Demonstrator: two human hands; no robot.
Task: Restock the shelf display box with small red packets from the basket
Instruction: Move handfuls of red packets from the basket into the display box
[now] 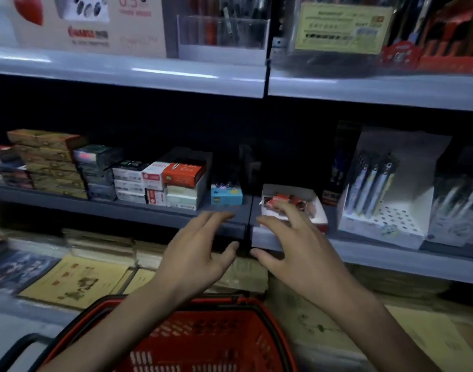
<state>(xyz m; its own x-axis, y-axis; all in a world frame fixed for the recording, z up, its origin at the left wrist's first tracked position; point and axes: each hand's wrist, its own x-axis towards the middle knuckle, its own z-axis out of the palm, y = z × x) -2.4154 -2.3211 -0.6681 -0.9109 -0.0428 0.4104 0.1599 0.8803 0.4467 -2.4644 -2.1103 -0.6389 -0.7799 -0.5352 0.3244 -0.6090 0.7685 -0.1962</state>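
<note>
Shelf (grey, dim aisle) bears display box; basket below.

Dim, bluish shop aisle through a wide lens, soft all over.

Light falls from above: pale glare streaks lie along the front lip of the grey metal upper shelf, while the recess beneath it is near black. The red plastic mesh basket and the red packets in the small white cardboard display box keep the strongest colour. Fingertips of the left hand and right hand are smeared by motion blur. Print on the cream product card and the yellow label is unreadable. Shelf edges bow and slope toward the frame's borders, and the white pen stand looks streaked.
</note>
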